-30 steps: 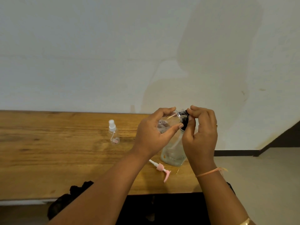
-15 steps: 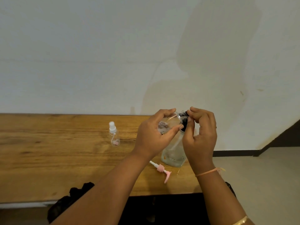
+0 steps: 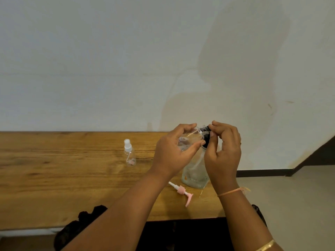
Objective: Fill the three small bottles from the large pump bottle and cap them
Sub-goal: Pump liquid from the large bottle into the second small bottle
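Note:
My left hand (image 3: 174,151) grips a small clear bottle (image 3: 188,140), tilted with its neck toward the right, above the table. My right hand (image 3: 223,145) pinches the bottle's black cap (image 3: 205,133) at the neck. Below and behind my hands stands the large clear bottle (image 3: 194,171), its pump removed. The pink and white pump head (image 3: 182,192) lies on the table in front of it. Another small clear bottle (image 3: 130,153) with a white spray top stands upright to the left. A third small bottle is not visible.
The wooden table (image 3: 54,178) runs along a white wall; its right end stops just past the large bottle, with floor beyond. Dark cloth (image 3: 79,225) shows below the table's near edge.
Both hands stay on the small bottle and cap, with only slight finger shifts at the cap. The view has tilted a little.

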The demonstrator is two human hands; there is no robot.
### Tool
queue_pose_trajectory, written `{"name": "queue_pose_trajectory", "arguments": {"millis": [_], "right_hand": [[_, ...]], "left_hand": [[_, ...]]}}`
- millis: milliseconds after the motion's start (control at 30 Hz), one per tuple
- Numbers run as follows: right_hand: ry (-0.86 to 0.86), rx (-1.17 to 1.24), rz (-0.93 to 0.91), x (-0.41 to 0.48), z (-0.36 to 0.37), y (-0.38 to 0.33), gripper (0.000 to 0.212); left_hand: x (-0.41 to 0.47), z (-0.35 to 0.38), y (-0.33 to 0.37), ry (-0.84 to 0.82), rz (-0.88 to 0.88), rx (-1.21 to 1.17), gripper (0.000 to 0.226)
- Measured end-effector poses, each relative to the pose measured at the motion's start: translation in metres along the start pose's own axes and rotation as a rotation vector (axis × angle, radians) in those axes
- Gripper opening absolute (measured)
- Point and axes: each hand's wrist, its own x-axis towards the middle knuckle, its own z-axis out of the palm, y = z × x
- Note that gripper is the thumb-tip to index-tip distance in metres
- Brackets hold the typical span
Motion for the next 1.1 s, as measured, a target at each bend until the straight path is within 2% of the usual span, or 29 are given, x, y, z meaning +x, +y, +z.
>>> {"name": "queue_pose_trajectory", "arguments": {"millis": [267, 500, 600, 767, 933, 1100], "right_hand": [[-0.077, -0.101, 0.009, -0.003, 0.000, 0.008, 0.014], [-0.011, -0.042, 0.032, -0.001, 0.000, -0.003, 0.017], [-0.032, -0.071, 0.018, 0.003, -0.003, -0.004, 0.019], [-0.056, -0.164, -0.043, 0.000, -0.002, 0.006, 0.018], [-0.082, -0.130, -0.037, -0.006, -0.004, 0.004, 0.016], [-0.060, -0.105, -0.009, -0.002, -0.006, -0.007, 0.017]], "left_hand": [[0.001, -0.002, -0.004, -0.031, -0.038, 0.028, 0.039], [-0.001, -0.002, 0.000, -0.013, -0.029, -0.010, 0.041], [0.000, -0.003, 0.001, -0.013, -0.013, -0.014, 0.040], [0.004, -0.008, -0.001, -0.050, 0.004, 0.065, 0.042], [0.005, -0.019, 0.003, -0.122, -0.057, 0.064, 0.050], [0.006, -0.023, 0.007, -0.100, -0.074, 0.065, 0.036]]}}
